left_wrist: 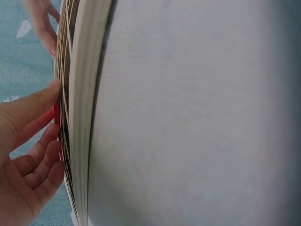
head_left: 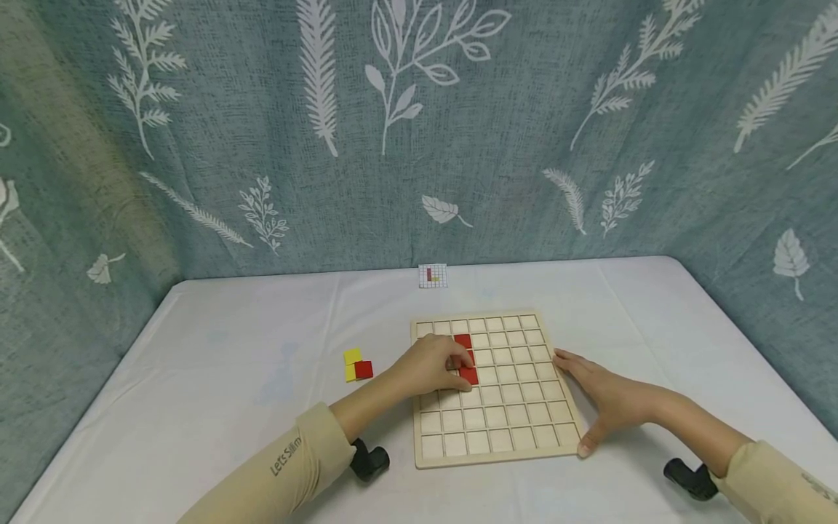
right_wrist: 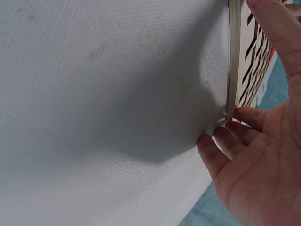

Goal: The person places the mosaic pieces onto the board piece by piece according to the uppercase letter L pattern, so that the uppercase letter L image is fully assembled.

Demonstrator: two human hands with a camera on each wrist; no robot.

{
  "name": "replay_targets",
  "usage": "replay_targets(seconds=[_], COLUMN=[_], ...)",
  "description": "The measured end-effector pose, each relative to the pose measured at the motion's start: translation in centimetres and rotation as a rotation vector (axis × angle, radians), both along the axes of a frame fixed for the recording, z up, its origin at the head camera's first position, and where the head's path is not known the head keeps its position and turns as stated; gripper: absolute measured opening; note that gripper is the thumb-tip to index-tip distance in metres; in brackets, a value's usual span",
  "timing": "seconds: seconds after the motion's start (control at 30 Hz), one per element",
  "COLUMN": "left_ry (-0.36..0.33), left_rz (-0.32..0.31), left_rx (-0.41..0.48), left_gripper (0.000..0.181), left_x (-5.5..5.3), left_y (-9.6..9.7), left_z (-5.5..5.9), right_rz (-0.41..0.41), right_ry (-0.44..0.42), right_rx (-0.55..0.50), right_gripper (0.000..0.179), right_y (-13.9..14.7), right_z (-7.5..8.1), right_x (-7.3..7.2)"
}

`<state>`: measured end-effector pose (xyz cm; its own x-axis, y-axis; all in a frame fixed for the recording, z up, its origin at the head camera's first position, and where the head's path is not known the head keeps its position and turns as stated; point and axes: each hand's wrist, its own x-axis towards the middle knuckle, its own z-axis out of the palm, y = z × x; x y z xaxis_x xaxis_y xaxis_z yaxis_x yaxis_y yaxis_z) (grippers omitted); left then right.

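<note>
A light wooden grid board (head_left: 500, 439) lies on the white table. Three red square tiles (head_left: 463, 340) stand in a column in its cells, partly covered by my left hand (head_left: 428, 364). The thumb and fingers of that hand pinch the nearest red tile (head_left: 469, 375), low against the grid; red also shows between them in the left wrist view. My right hand (head_left: 612, 400) rests along the board's right side, thumb at the near corner and straight fingers at the edge. In the right wrist view its fingertips (right_wrist: 210, 149) touch the cloth and the board's side.
Left of the board lie two yellow tiles (head_left: 353, 356) and a loose red tile (head_left: 363, 370), which overlaps one of them. A small printed pattern card (head_left: 433, 276) sits at the table's far edge. Behind hangs a teal leaf-print curtain (head_left: 484, 175).
</note>
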<state>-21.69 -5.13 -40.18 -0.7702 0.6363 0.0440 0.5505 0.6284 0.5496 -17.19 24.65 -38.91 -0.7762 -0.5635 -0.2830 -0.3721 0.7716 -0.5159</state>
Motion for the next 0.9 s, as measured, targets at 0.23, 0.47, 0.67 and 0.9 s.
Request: replay_targets(seconds=[0.23, 0.47, 0.67, 0.9], left_ry=[-0.017, -0.032, -0.016, -0.006], left_rz=[0.020, 0.025, 0.011, 0.005], left_rx=[-0.027, -0.054, -0.072, -0.101], left_gripper=[0.026, 0.022, 0.021, 0.018], left_x=[0.0, 0.2, 0.6, 1.2], left_y=[0.1, 0.2, 0.1, 0.1], left_z=[0.0, 0.1, 0.6, 1.3], right_rz=[-0.005, -0.002, 0.014, -0.002], right_ry=[-0.001, -0.013, -0.004, -0.012], right_rx=[0.005, -0.006, -0.015, -0.016], right_gripper=[0.131, 0.131, 0.129, 0.130], right_y=[0.0, 0.0, -0.1, -0.1], right_z=[0.0, 0.0, 0.1, 0.0], right_x=[-0.1, -0.1, 0.0, 0.1])
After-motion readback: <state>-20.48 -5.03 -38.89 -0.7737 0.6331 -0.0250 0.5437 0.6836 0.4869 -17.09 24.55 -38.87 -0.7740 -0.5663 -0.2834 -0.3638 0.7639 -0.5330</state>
